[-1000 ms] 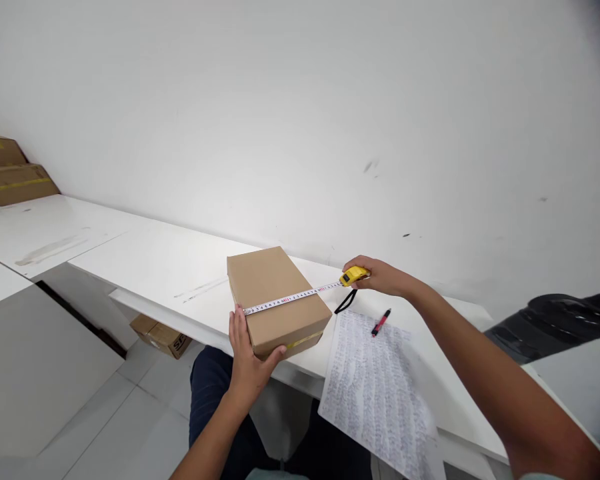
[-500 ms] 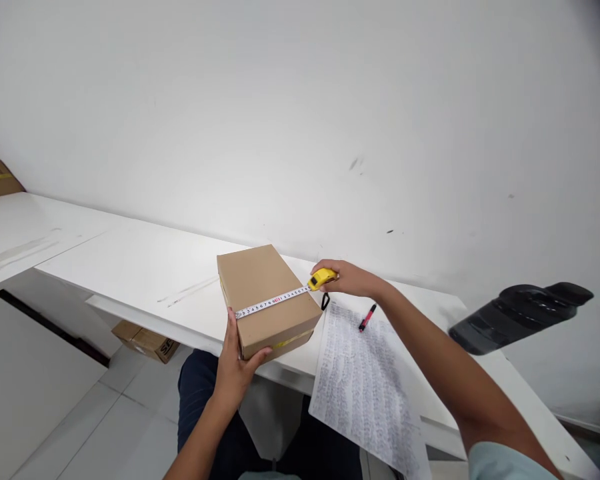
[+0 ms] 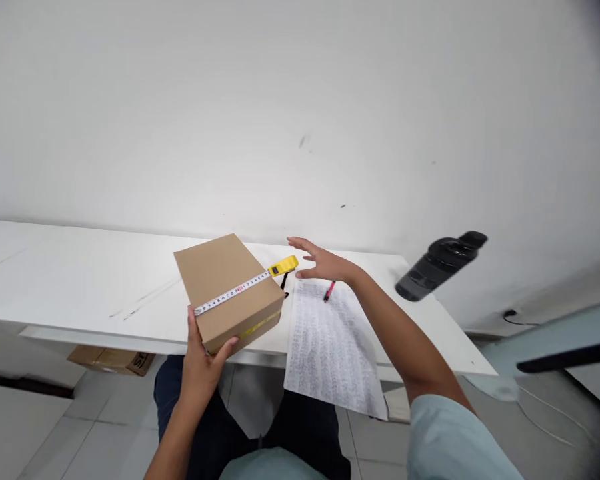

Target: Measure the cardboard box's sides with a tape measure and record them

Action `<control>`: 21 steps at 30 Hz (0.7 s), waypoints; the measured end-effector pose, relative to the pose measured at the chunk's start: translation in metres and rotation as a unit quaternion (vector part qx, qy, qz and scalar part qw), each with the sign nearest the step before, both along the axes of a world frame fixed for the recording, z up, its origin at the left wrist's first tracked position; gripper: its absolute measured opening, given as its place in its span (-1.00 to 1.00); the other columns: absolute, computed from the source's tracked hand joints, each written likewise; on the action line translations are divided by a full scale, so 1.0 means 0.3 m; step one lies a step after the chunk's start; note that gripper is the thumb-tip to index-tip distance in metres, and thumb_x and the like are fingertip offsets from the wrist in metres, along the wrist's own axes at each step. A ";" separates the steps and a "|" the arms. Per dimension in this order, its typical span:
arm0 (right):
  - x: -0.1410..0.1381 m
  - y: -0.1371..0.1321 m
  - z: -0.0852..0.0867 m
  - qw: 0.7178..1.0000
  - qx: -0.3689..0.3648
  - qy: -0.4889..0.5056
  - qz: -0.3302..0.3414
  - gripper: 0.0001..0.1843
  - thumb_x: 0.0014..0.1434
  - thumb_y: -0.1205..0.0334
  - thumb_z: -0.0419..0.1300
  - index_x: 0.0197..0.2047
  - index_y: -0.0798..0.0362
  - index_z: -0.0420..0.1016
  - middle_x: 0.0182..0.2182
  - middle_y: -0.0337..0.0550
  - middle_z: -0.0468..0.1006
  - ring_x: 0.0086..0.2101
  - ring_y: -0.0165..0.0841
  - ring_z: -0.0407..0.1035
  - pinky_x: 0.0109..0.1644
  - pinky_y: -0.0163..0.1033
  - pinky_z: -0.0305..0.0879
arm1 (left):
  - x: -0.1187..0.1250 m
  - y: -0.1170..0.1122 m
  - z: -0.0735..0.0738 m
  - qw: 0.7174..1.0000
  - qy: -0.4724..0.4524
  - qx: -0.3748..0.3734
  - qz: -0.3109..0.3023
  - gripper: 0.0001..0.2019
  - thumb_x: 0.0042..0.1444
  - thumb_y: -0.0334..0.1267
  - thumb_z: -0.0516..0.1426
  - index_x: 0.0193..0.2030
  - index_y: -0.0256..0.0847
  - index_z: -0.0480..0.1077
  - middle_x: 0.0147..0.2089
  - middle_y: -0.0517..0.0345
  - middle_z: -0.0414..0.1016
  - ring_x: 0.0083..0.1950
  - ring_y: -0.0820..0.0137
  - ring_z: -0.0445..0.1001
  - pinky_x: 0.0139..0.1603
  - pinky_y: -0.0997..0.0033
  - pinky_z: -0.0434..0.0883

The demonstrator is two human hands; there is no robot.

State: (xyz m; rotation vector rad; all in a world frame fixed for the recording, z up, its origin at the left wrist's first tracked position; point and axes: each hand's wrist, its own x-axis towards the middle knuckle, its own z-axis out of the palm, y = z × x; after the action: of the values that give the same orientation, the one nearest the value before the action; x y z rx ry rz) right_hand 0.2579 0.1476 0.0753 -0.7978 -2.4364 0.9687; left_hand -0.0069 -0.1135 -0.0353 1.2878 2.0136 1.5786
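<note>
My left hand (image 3: 203, 367) grips the near left corner of a brown cardboard box (image 3: 220, 267), its fingers at the end of a white tape blade. The blade lies across the box top and runs to a yellow tape measure (image 3: 283, 266) at the box's right edge. A black strap hangs from its case. Just right of the case, my right hand (image 3: 320, 261) is open, fingers apart, holding nothing. Below that hand, a sheet of paper (image 3: 330, 353) covered in small writing hangs over the table's front edge. A red and black pen (image 3: 329, 291) lies on it.
A dark bottle (image 3: 437, 267) stands on the white table (image 3: 95, 280) at the right. The white wall (image 3: 230, 120) rises behind. Another cardboard box (image 3: 111, 360) sits low beneath the table at the left. A cable (image 3: 525, 323) shows at the far right.
My right hand has let go of the tape measure and opened, a little to its right. The tape measure stays at the box's edge with its blade out. The view has shifted right.
</note>
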 end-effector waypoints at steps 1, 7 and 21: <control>0.048 0.023 -0.024 0.998 0.035 -0.042 -0.044 -0.16 0.20 0.16 0.30 0.46 -0.23 0.06 0.38 -0.06 0.29 0.35 -0.15 0.18 0.30 0.01 0.29 | -0.001 0.003 0.001 1.000 0.000 -0.010 0.004 0.20 -0.01 -0.05 0.40 0.58 0.02 -0.31 0.61 -0.13 -0.14 0.57 0.04 0.02 0.49 -0.02 0.13; 0.307 0.100 -0.238 0.923 0.103 -0.271 -0.254 -0.49 0.23 0.46 0.08 0.23 0.07 0.44 -0.07 0.18 0.61 -0.11 -0.04 0.52 0.01 0.01 0.34 | -0.001 0.014 0.001 1.000 0.010 -0.006 0.017 0.24 -0.10 -0.07 0.44 0.58 0.02 -0.27 0.62 -0.10 -0.19 0.57 0.02 0.00 0.49 0.02 0.12; 0.416 0.142 -0.383 0.914 0.073 -0.062 -0.395 -0.69 0.41 0.13 -0.04 0.07 0.09 0.35 -0.21 0.18 0.66 -0.17 -0.06 0.53 -0.05 -0.04 0.30 | -0.012 0.025 -0.006 0.997 0.069 -0.010 0.032 0.28 -0.09 -0.03 0.41 0.58 -0.05 -0.36 0.62 -0.09 -0.27 0.60 0.08 -0.11 0.55 0.07 -0.09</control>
State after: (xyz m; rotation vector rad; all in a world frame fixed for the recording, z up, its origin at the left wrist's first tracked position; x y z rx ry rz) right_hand 0.3827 0.1902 -0.0397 -1.6346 -1.9275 0.4189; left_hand -0.0106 -0.1059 -0.0370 1.3714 2.1691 1.5311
